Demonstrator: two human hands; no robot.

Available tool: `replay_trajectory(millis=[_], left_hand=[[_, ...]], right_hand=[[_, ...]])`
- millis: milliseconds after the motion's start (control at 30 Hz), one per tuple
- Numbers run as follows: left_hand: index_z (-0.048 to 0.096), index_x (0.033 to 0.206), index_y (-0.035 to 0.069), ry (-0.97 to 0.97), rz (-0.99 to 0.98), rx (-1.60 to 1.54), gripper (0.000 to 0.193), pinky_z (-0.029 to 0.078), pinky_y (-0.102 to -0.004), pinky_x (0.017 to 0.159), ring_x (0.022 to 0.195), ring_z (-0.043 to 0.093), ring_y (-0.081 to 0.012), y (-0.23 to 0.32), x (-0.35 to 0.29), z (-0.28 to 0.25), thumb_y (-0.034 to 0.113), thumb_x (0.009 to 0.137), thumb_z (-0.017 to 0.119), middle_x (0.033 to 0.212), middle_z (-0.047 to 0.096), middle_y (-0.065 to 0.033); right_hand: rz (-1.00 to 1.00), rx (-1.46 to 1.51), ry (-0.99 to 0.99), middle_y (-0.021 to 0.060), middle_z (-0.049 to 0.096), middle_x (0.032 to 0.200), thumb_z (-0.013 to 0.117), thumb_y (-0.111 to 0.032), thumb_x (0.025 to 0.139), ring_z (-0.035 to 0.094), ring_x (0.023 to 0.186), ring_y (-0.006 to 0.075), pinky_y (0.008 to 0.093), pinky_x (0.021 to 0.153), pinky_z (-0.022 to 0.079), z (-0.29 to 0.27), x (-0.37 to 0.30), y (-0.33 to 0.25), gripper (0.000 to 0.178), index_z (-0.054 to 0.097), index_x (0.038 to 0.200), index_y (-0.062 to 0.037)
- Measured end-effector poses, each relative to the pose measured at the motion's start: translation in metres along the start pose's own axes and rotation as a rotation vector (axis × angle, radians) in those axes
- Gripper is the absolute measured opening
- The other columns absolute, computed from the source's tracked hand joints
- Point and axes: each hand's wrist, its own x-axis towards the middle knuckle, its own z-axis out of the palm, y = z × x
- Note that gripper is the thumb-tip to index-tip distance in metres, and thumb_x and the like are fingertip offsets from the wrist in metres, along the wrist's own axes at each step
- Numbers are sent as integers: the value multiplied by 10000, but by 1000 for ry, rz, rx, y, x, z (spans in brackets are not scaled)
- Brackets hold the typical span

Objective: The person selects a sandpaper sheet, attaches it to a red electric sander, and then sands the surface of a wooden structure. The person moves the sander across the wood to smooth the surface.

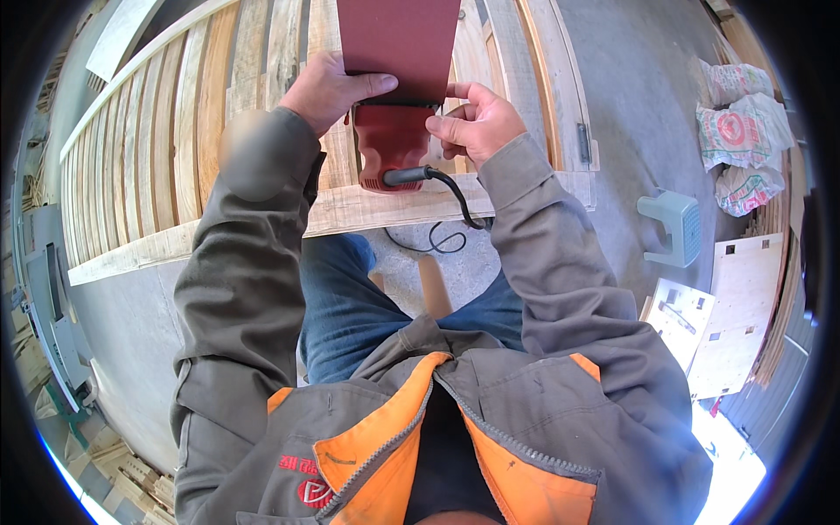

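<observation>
A red handheld power sander (394, 144) lies on a slatted wooden panel, its back end at the near edge beam. A wide reddish-brown sandpaper sheet (398, 44) stretches forward from it. My left hand (328, 92) grips the sheet's left edge, thumb flat on top, other fingers mostly hidden. On the other side, my right hand (481, 122) has curled fingers at the sander's right side. Its index fingertip reaches the sheet's edge and its thumb meets the sander's side; whatever lies between them is too small to tell. A black power cord (455, 192) hangs from the sander's back.
The slatted wooden panel (188, 131) spreads across the front and left. To the right, a pale blue plastic stool (672, 229) stands on the concrete floor (626, 131). Beyond it are printed woven sacks (744, 131) and stacked boards (735, 306). Cord loops lie below the panel.
</observation>
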Motion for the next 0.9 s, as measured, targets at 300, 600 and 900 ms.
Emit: replay_trajectory(millis=[300,600,900], left_hand=[[752,1158,-24,26,42,-2,295,562,-318,887,932,701,-151,-8,4,-2,139,915,798,1041,773,-73],[758,1147,-19,26,61,-52,280,566,-315,880,936,707,-151,-9,0,2,127,911,799,1047,774,-76],[757,1144,-21,44,65,-51,273,571,-317,864,922,709,-156,-10,-1,1,118,913,795,1048,772,-87]], right_hand=[[-42,-93,-5,131,718,951,770,-50,899,702,799,189,338,728,613,4,-2,-4,534,542,1374,38],[-41,-153,-4,127,723,951,768,-37,897,709,838,192,334,717,617,5,-4,-2,525,547,1370,19],[-103,-189,0,102,715,888,781,-13,872,700,781,165,310,707,595,4,2,8,533,561,1358,5]])
